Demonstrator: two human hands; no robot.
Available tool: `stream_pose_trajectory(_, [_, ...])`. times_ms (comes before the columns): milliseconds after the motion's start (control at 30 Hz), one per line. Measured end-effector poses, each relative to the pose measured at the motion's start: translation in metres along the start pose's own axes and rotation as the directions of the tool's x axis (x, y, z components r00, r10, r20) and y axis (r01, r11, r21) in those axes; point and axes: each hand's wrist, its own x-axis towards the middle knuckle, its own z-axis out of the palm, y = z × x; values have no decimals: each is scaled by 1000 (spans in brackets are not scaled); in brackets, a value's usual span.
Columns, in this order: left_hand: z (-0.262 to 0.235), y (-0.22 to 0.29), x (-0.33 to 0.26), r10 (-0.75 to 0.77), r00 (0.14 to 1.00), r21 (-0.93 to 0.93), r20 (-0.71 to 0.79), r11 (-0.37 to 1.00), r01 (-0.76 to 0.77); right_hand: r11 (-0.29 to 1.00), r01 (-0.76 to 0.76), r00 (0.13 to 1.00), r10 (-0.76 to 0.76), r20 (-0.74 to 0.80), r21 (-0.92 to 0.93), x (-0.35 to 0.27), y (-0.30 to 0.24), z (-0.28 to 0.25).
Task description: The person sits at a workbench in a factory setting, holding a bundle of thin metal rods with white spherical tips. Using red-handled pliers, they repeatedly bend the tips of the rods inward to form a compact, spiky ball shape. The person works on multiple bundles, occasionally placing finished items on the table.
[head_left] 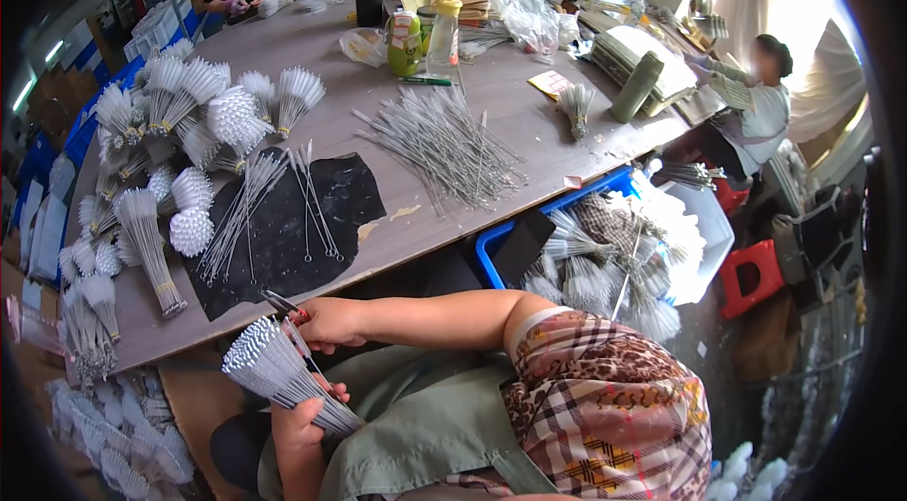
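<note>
My left hand point(304, 421) is wrapped round a thick bundle of thin wire brushes point(269, 364), held tilted over my lap with the white bristle ends up and to the left. Beside the top of the bundle, my right hand point(331, 323) is closed on a dark-tipped hand tool point(276, 300) with a bit of red at its grip, which looks like pliers. A thin wire slants down from the right hand along the bundle. On a black mat point(354, 194) just beyond lie loose wire brushes point(248, 213) with looped ends.
Tied brush bundles point(203, 114) are heaped on the table's left side. Loose brushes point(444, 147) lie mid-table. Bottles point(442, 38) and a plastic bag point(524, 10) stand farther back. At the right, a blue crate point(491, 241) holds more bundles. People sit around the table.
</note>
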Motion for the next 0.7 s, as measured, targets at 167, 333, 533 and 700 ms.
stream_pose_trajectory(167, [2,0,-8,-5,998,47,-68,999,8,965,156,981,-175,-78,-210,6,-19,-2])
stream_pose_trajectory(333, [0,0,9,-115,984,49,-139,991,123,939,287,957,-274,-92,190,3,-31,-23])
stream_pose_trajectory(533, [-5,-3,8,-57,980,-53,-192,997,48,926,337,922,-361,142,167,13,-29,-12])
stream_pose_trajectory(700, [-13,-7,15,7,989,9,-150,1000,-6,934,357,927,-358,111,27,8,-30,-13])
